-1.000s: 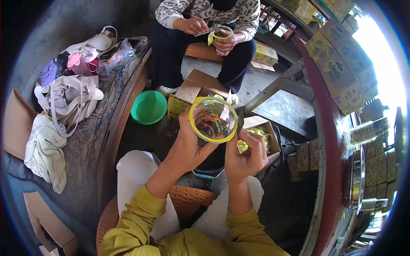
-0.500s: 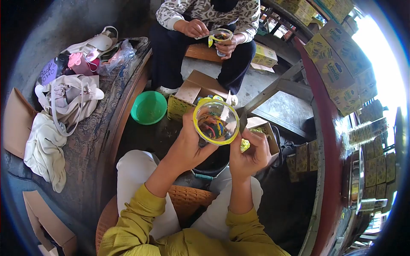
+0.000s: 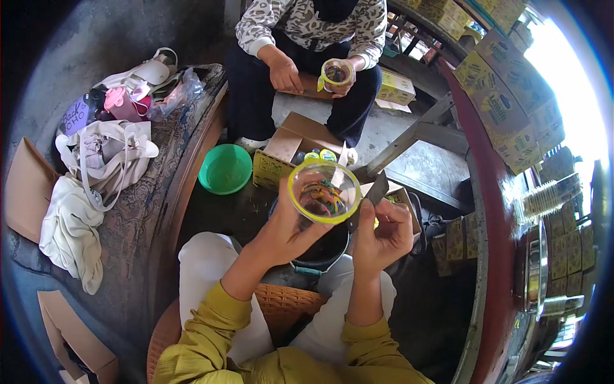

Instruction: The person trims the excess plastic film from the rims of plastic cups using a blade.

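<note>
A clear plastic cup (image 3: 324, 192) with a yellow rim and colourful print is wrapped by the fingers of my left hand (image 3: 281, 224), its round top facing me. Just right of the rim, my right hand (image 3: 384, 237) pinches a dark flat blade (image 3: 377, 189) between thumb and fingers, the blade pointing up. Below the cup, between my knees, a dark bucket (image 3: 326, 249) is partly hidden by my hands. Whether the blade touches the rim is hard to tell.
Opposite sits a person holding a similar cup (image 3: 336, 75). Between us are a green basin (image 3: 225, 169) and an open carton (image 3: 275, 168) with several lidded cups. Bags (image 3: 109, 153) lie on the left bench. At right stand a red-edged table (image 3: 484, 256) and stacked cartons (image 3: 505, 96).
My right hand and the blade have moved slightly right and away from the cup's rim. The other person's right hand has dropped away from their cup.
</note>
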